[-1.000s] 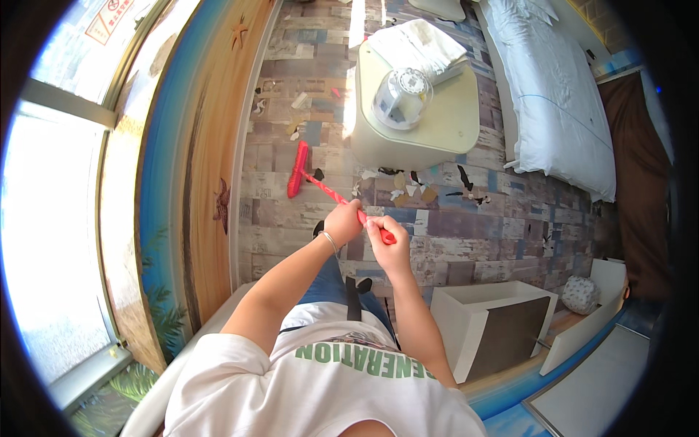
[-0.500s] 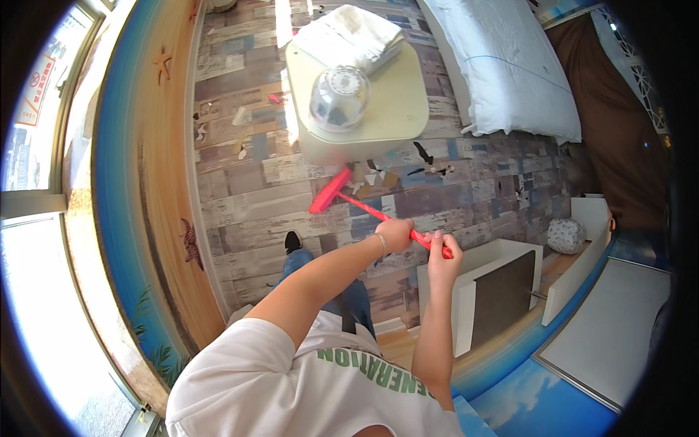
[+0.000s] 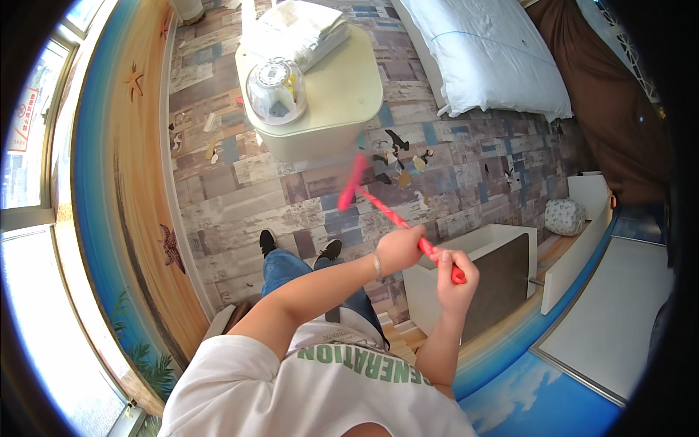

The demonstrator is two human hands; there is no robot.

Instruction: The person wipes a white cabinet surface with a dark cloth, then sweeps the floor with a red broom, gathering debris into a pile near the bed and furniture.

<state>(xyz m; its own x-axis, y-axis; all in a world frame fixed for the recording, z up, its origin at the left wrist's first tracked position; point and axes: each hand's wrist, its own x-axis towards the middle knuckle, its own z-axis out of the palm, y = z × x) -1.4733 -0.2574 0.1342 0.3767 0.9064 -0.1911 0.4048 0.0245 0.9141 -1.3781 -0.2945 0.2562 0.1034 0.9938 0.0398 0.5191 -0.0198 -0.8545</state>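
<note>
I hold a red broom (image 3: 389, 211) with both hands. My left hand (image 3: 400, 248) is wrapped round the middle of its handle, and my right hand (image 3: 456, 278) grips the upper end. The pinkish-red broom head (image 3: 352, 183), smeared by motion, is over the plank-patterned floor, at the front of the pale table. Just right of it lie scraps of debris, among them a tan piece (image 3: 404, 178), a black piece (image 3: 396, 140) and a pale piece (image 3: 422, 201).
On the pale yellow table (image 3: 338, 95) are a clear dome-lidded container (image 3: 277, 95) and folded white cloth (image 3: 298, 29). A bed with white bedding (image 3: 495, 65) is at the far right. A white cabinet (image 3: 437, 291) stands near my right arm. More scraps (image 3: 212, 151) lie left of the table.
The broom head has swung and now stands more upright in the view, with the debris spread to its right. The view has shifted; the table appears farther left, and both my shoes now show.
</note>
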